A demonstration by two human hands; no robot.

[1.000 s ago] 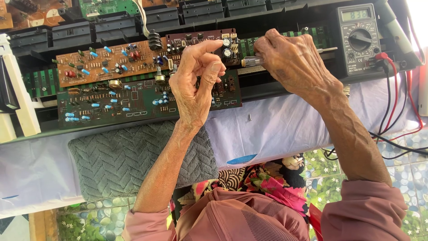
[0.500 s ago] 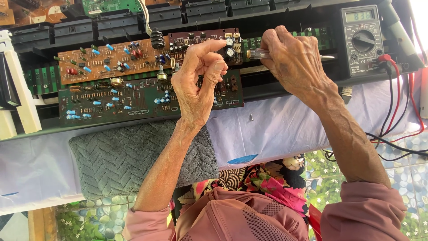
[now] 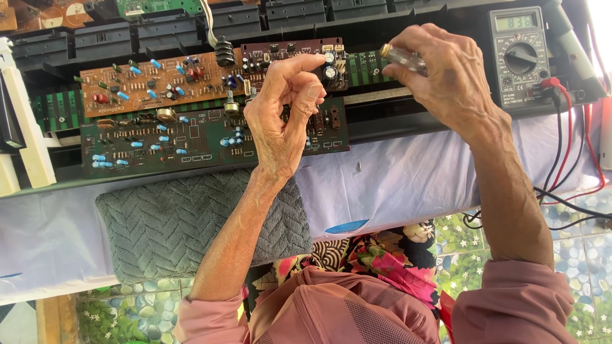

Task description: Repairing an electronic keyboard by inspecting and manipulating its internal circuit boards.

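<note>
Screwdriver handle [image 3: 403, 57] (clear, its shaft hidden in the fist) sits gripped in the right hand [image 3: 446, 76] above the green circuit board [image 3: 191, 143], while the left hand [image 3: 284, 108] hovers there with fingertips pinched, anything between them too small to tell.

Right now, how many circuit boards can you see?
3, maybe more hidden: brown board at upper left, green board below it, dark board behind the left hand.

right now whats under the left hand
Under the left hand lie a dark green circuit board and a brown circuit board above it. The hand covers the parts beneath its palm, so those cannot be seen.
</note>
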